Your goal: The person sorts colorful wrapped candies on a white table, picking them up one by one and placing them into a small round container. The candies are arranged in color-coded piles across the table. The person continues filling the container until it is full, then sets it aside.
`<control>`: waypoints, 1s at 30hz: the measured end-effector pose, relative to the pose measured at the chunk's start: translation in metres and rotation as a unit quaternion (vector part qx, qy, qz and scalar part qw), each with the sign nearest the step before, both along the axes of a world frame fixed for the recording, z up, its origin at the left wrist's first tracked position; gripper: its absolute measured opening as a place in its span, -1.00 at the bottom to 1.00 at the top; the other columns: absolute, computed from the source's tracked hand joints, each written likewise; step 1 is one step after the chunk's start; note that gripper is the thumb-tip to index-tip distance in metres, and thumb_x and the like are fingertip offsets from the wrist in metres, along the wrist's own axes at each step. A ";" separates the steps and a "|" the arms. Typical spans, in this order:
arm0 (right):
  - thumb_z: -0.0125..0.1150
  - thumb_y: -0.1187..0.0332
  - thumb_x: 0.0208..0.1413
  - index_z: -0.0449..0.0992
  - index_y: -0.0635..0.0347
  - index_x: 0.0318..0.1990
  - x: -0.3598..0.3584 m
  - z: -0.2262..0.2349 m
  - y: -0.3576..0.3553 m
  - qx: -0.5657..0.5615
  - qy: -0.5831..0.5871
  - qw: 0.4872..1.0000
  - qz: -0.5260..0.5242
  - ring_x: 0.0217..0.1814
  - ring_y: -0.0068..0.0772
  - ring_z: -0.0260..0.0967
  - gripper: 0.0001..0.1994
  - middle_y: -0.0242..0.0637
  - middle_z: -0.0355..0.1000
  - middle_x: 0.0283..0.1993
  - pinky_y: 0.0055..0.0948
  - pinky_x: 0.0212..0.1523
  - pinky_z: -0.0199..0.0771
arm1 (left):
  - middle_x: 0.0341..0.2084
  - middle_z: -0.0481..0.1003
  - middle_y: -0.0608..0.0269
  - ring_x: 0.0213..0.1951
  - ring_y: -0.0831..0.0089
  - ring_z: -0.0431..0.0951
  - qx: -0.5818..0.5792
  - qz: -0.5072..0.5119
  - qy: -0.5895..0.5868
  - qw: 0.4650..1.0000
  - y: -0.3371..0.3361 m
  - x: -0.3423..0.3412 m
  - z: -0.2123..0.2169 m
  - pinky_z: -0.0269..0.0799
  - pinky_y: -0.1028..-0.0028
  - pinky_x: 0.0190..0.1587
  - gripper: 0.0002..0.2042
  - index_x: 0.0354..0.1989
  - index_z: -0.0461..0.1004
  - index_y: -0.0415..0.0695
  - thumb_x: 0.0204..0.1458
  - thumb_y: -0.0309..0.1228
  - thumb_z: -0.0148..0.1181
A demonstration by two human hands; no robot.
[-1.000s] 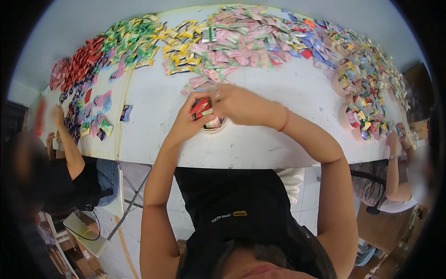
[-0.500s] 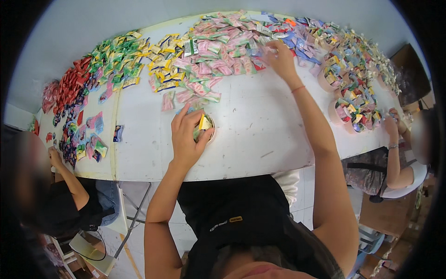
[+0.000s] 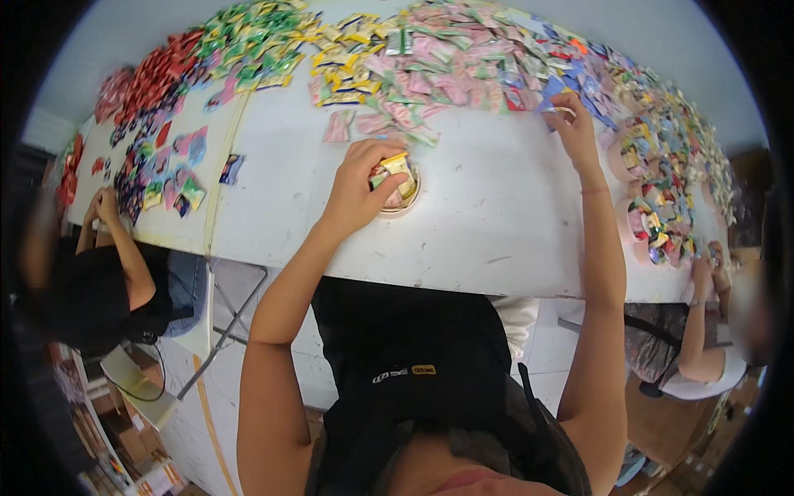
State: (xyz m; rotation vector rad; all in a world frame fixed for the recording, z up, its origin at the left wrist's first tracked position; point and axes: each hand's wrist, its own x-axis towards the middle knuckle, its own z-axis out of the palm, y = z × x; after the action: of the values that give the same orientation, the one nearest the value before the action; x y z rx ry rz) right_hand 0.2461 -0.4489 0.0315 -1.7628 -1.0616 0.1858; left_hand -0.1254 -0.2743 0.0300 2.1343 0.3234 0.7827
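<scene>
My left hand (image 3: 357, 188) is wrapped round the left side of a small round pale tub (image 3: 402, 212) on the table. Small wrapped packets fill it, with a yellow packet (image 3: 396, 163) uppermost under my thumb and fingers. Farther right, my right hand (image 3: 578, 139) is at the edge of the heap, its thumb and forefinger closed in a pinch on a blue packet (image 3: 552, 88). Part of that packet is hidden by the fingers. Just beyond the tub lie several pink-and-green packets (image 3: 397, 124).
Heaps of red packets (image 3: 161, 73), green packets (image 3: 256, 37), yellow packets (image 3: 343, 70) and pink packets (image 3: 447, 62) line the far side of the white table (image 3: 488, 207). Filled pink tubs (image 3: 637, 227) stand at right. Other people work at both ends.
My right hand has moved from over the pink packets to the blue ones, fingers now pinched. My left hand stays round the tub. The whole view has shifted.
</scene>
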 end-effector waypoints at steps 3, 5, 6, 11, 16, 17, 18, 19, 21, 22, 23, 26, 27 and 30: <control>0.16 0.60 0.11 0.55 0.17 -0.06 -0.114 0.056 0.015 -0.075 0.111 0.975 0.179 -0.23 -0.63 0.38 -0.75 -0.43 0.49 -0.12 -0.58 -0.24 0.43 | -0.07 0.55 0.16 0.02 0.21 0.49 -0.043 -0.021 -0.013 0.999 0.008 0.001 -0.003 0.35 0.35 0.10 -0.70 -0.09 0.53 -0.20 -0.05 -0.49 0.34; 0.16 0.62 0.10 0.55 0.18 -0.04 -0.168 0.062 0.028 -0.009 0.077 0.942 0.327 -0.21 -0.56 0.40 -0.73 -0.38 0.49 -0.15 -0.54 -0.23 0.45 | -0.08 0.54 0.15 0.02 0.21 0.49 -0.062 -0.035 -0.008 0.997 0.010 0.001 0.000 0.35 0.35 0.11 -0.70 -0.09 0.53 -0.20 -0.06 -0.53 0.33; 0.17 0.63 0.07 0.56 0.19 -0.09 -0.190 0.062 0.036 0.019 0.010 0.945 0.326 -0.20 -0.47 0.41 -0.75 -0.34 0.48 -0.16 -0.50 -0.22 0.46 | -0.07 0.53 0.14 0.03 0.22 0.48 -0.072 -0.039 -0.005 0.997 0.011 0.001 0.001 0.34 0.35 0.11 -0.69 -0.08 0.53 -0.20 -0.06 -0.55 0.32; 0.19 0.67 -0.03 0.55 0.21 -0.19 -0.207 0.038 0.049 0.015 -0.174 0.914 0.365 -0.15 -0.21 0.42 -0.76 -0.26 0.44 -0.19 -0.36 -0.16 0.46 | -0.03 0.48 0.12 0.07 0.23 0.46 -0.063 -0.053 -0.002 0.997 0.010 0.003 0.000 0.32 0.37 0.14 -0.61 -0.01 0.50 -0.19 -0.09 -0.59 0.28; 0.18 0.63 -0.03 0.52 0.12 -0.26 -0.208 0.039 0.042 -0.011 -0.173 0.922 0.345 -0.12 -0.10 0.44 -0.80 -0.23 0.47 -0.22 -0.27 -0.10 0.49 | -0.03 0.46 0.13 0.05 0.22 0.44 -0.088 -0.095 -0.030 0.991 0.010 -0.004 0.001 0.33 0.36 0.10 -0.54 0.06 0.44 -0.16 -0.08 -0.46 0.35; 0.20 0.61 -0.02 0.53 0.12 -0.26 -0.207 0.042 0.043 -0.027 -0.128 0.934 0.332 -0.13 -0.15 0.45 -0.81 -0.25 0.48 -0.21 -0.31 -0.12 0.49 | -0.04 0.46 0.15 0.03 0.23 0.44 -0.071 -0.080 -0.032 0.994 0.005 -0.006 0.001 0.34 0.36 0.09 -0.53 0.06 0.43 -0.16 -0.08 -0.42 0.36; 0.21 0.60 -0.01 0.54 0.11 -0.26 -0.205 0.045 0.044 -0.043 -0.081 0.944 0.318 -0.14 -0.21 0.47 -0.83 -0.27 0.49 -0.21 -0.35 -0.14 0.49 | -0.06 0.46 0.15 0.02 0.23 0.44 -0.088 -0.066 -0.024 0.994 0.002 -0.004 0.000 0.35 0.36 0.07 -0.54 0.04 0.44 -0.16 -0.08 -0.41 0.37; 0.23 0.58 0.00 0.55 0.11 -0.26 -0.202 0.047 0.045 -0.057 -0.034 0.951 0.303 -0.15 -0.26 0.48 -0.84 -0.29 0.50 -0.21 -0.39 -0.16 0.49 | -0.09 0.46 0.16 0.00 0.24 0.44 -0.106 -0.052 -0.015 0.993 0.000 -0.001 -0.003 0.35 0.36 0.05 -0.55 0.02 0.44 -0.16 -0.09 -0.39 0.38; 0.23 0.57 0.06 0.56 0.15 -0.24 -0.167 0.040 0.060 -0.025 -0.032 0.956 0.292 -0.16 -0.44 0.47 -0.87 -0.34 0.52 -0.17 -0.48 -0.19 0.47 | -0.13 0.46 0.17 -0.03 0.25 0.44 -0.104 -0.022 0.000 0.994 0.000 -0.002 -0.003 0.36 0.36 0.03 -0.57 -0.01 0.45 -0.16 -0.09 -0.38 0.39; 0.24 0.56 0.08 0.57 0.18 -0.22 -0.139 0.034 0.071 -0.009 -0.031 0.958 0.286 -0.16 -0.53 0.47 -0.88 -0.37 0.53 -0.14 -0.53 -0.20 0.46 | -0.14 0.45 0.17 -0.05 0.26 0.44 -0.086 -0.012 0.005 0.996 0.000 -0.003 -0.002 0.37 0.36 0.02 -0.58 -0.02 0.45 -0.16 -0.09 -0.38 0.39; 0.27 0.53 -0.01 0.57 0.16 -0.15 -0.099 0.024 0.081 0.033 -0.033 0.974 0.224 -0.19 -0.55 0.46 -0.77 -0.37 0.53 -0.17 -0.52 -0.22 0.45 | -0.16 0.45 0.18 -0.06 0.26 0.44 -0.068 -0.004 0.009 0.998 -0.001 0.000 -0.001 0.37 0.37 0.01 -0.59 -0.03 0.45 -0.16 -0.09 -0.38 0.39; 0.28 0.44 0.01 0.60 0.22 -0.15 0.015 0.015 0.087 0.065 -0.409 0.898 -0.147 -0.23 -0.13 0.51 -0.78 -0.12 0.56 -0.15 -0.22 -0.15 0.49 | -0.17 0.46 0.18 -0.08 0.26 0.44 -0.073 0.011 0.028 0.997 -0.007 0.007 0.006 0.37 0.38 -0.01 -0.59 -0.03 0.46 -0.17 -0.09 -0.39 0.38; 0.29 0.41 0.02 0.59 0.22 -0.12 0.038 0.009 0.084 0.006 -0.357 0.922 -0.151 -0.23 -0.13 0.52 -0.76 -0.11 0.56 -0.16 -0.22 -0.15 0.49 | -0.17 0.46 0.19 -0.08 0.26 0.44 -0.073 0.008 0.027 0.997 -0.007 0.009 0.006 0.37 0.38 -0.01 -0.59 -0.03 0.46 -0.17 -0.09 -0.39 0.38; 0.30 0.30 0.09 0.56 0.23 -0.04 0.061 -0.004 0.081 -0.093 -0.208 0.960 -0.162 -0.21 -0.18 0.54 -0.69 -0.12 0.57 -0.19 -0.24 -0.15 0.49 | -0.16 0.47 0.20 -0.06 0.26 0.43 -0.075 0.006 0.021 0.997 -0.004 0.004 0.001 0.36 0.38 0.00 -0.60 -0.03 0.46 -0.16 -0.07 -0.38 0.37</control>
State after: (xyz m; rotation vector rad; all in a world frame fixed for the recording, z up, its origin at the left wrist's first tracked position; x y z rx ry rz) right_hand 0.3067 -0.3683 0.0274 -2.1784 -1.0503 -0.3109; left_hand -0.1213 -0.2785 0.0311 2.0114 0.4036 0.6994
